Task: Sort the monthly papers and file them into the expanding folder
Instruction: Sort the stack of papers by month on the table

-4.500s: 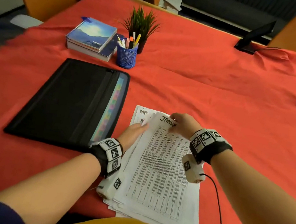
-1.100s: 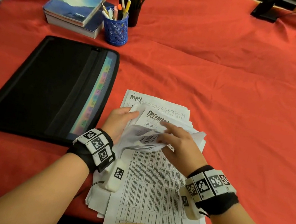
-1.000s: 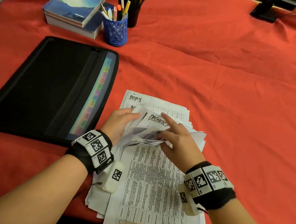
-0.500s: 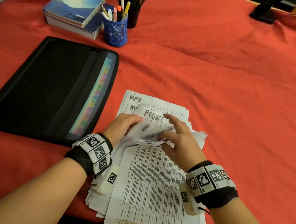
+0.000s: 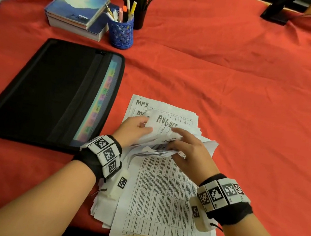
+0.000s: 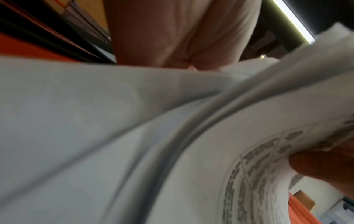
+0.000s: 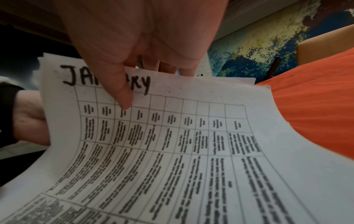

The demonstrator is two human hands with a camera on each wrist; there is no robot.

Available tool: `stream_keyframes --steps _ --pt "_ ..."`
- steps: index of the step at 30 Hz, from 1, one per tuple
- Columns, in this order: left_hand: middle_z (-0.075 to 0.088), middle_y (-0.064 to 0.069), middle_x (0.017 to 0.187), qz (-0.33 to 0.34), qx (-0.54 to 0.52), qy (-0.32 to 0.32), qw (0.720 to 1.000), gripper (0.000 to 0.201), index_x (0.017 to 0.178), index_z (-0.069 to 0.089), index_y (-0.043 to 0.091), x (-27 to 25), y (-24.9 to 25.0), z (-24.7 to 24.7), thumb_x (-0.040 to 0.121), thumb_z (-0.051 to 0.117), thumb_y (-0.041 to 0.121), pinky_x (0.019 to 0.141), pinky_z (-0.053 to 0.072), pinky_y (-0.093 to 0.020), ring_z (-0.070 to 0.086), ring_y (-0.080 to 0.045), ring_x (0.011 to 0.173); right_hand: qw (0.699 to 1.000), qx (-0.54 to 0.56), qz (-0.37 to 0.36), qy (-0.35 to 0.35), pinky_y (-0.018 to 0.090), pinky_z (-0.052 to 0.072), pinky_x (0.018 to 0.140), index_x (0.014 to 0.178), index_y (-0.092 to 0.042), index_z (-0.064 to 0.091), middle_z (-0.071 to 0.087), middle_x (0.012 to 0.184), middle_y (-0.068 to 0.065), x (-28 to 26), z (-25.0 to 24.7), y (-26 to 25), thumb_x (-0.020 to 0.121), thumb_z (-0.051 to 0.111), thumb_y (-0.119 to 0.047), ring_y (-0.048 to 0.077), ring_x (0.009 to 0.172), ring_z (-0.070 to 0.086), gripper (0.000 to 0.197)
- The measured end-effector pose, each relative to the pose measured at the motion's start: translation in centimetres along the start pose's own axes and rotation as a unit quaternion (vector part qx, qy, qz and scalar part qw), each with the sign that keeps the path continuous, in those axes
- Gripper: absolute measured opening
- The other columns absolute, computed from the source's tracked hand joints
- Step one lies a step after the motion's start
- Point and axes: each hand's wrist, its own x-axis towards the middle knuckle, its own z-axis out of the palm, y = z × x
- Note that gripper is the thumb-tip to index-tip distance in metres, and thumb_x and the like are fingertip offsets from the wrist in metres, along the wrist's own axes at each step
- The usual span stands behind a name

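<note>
Beside folder point(image 5: 53, 89), on red cloth point(image 5: 236, 90): papers point(image 5: 162, 200) bent up, left hand point(image 5: 134, 128) and right hand point(image 5: 190, 152) both gripping the curled sheets.

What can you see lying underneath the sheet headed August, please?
Under the August sheet lie more sheets; two far ends stick out, one headed May, another starting with M. The rest of the pile is covered by it and both hands.
</note>
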Motion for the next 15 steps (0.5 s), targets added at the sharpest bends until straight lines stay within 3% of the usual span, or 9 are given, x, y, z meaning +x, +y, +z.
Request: stream_keyframes --steps 1,3,5,6,8,9,12,13,15 --pt "0.058 -0.010 0.074 0.007 -0.004 -0.007 1.000 0.010 0.081 0.063 -0.001 -0.3 0.0 -0.2 0.088 0.058 0.004 0.063 0.047 -0.020 0.054 -0.019 0.065 1.000 0.006 0.004 0.004 0.037 0.048 0.087 0.084 -0.014 0.070 0.051 0.131 0.013 0.0 -0.1 0.1 0.071 0.057 -0.007 0.021 0.091 0.063 0.020" --pt "0.045 -0.010 0.062 -0.009 -0.010 -0.039 0.999 0.020 0.085 0.059 -0.018 -0.8 0.2 -0.5 0.088 0.055 0.002 0.046 0.034 -0.013 0.039 -0.011 0.049 1.000 -0.003 0.008 0.007 0.031 0.044 0.089 0.086 -0.014 0.070 0.043 0.139 0.014 0.0 -0.2 0.4 0.071 0.058 -0.004 0.019 0.094 0.061 0.022" --pt "0.040 -0.001 0.051 -0.038 -0.017 -0.062 0.997 0.021 0.093 0.061 -0.017 -1.2 0.5 -0.8 0.088 0.051 0.002 0.039 0.027 -0.010 0.034 -0.004 0.042 0.999 -0.032 -0.005 0.009 0.032 0.046 0.084 0.085 -0.017 0.071 0.056 0.127 0.010 0.0 -0.2 0.4 0.074 0.054 -0.011 0.024 0.087 0.058 0.021" --pt "0.045 0.003 0.054 -0.040 -0.022 -0.064 0.997 0.021 0.095 0.063 -0.013 -1.0 0.7 -0.9 0.088 0.051 0.004 0.044 0.031 -0.010 0.040 -0.003 0.047 0.999 -0.049 -0.017 0.014 0.033 0.046 0.080 0.084 -0.018 0.071 0.063 0.115 0.004 0.0 -0.1 0.4 0.075 0.050 -0.017 0.025 0.084 0.054 0.022" --pt "0.058 0.001 0.082 -0.012 -0.019 -0.028 0.999 0.021 0.097 0.067 -0.003 -0.7 0.8 -1.0 0.088 0.051 0.008 0.071 0.040 -0.017 0.053 -0.006 0.077 0.997 -0.069 -0.027 0.033 0.031 0.040 0.081 0.082 -0.021 0.070 0.067 0.095 -0.005 0.1 -0.1 0.3 0.076 0.048 -0.023 0.023 0.086 0.047 0.023" --pt "0.058 0.001 0.092 0.006 -0.011 0.010 1.000 0.020 0.097 0.068 0.005 -0.5 0.6 -1.0 0.087 0.051 0.010 0.080 0.039 -0.022 0.052 -0.009 0.087 0.996 -0.075 -0.028 0.046 0.031 0.038 0.084 0.081 -0.021 0.070 0.067 0.090 -0.007 0.2 -0.1 0.3 0.075 0.048 -0.024 0.023 0.091 0.045 0.022" --pt "0.043 -0.003 0.075 0.018 0.042 0.062 0.997 0.006 0.077 0.050 0.014 0.2 -0.2 -0.7 0.082 0.053 0.011 0.067 0.029 -0.029 0.040 -0.015 0.071 0.995 -0.076 -0.033 0.051 0.034 0.039 0.086 0.078 -0.019 0.070 0.065 0.083 -0.004 0.3 -0.2 -0.1 0.074 0.050 -0.024 0.023 0.097 0.047 0.021" --pt "0.043 -0.004 0.074 0.010 0.054 0.063 0.996 0.010 0.078 0.048 0.015 0.3 -0.4 -0.5 0.082 0.054 0.008 0.065 0.031 -0.030 0.040 -0.017 0.070 0.997 -0.065 -0.030 0.038 0.035 0.043 0.083 0.079 -0.018 0.070 0.065 0.082 -0.001 0.3 -0.1 -0.1 0.074 0.051 -0.022 0.023 0.094 0.050 0.020" --pt "0.056 -0.003 0.083 0.006 0.046 0.078 0.996 0.018 0.095 0.058 0.018 0.5 -0.7 -0.3 0.082 0.058 0.005 0.077 0.044 -0.034 0.054 -0.021 0.080 1.000 -0.028 -0.006 0.010 0.035 0.049 0.076 0.081 -0.015 0.070 0.062 0.085 0.003 0.3 0.0 -0.3 0.073 0.057 -0.015 0.026 0.084 0.058 0.015"
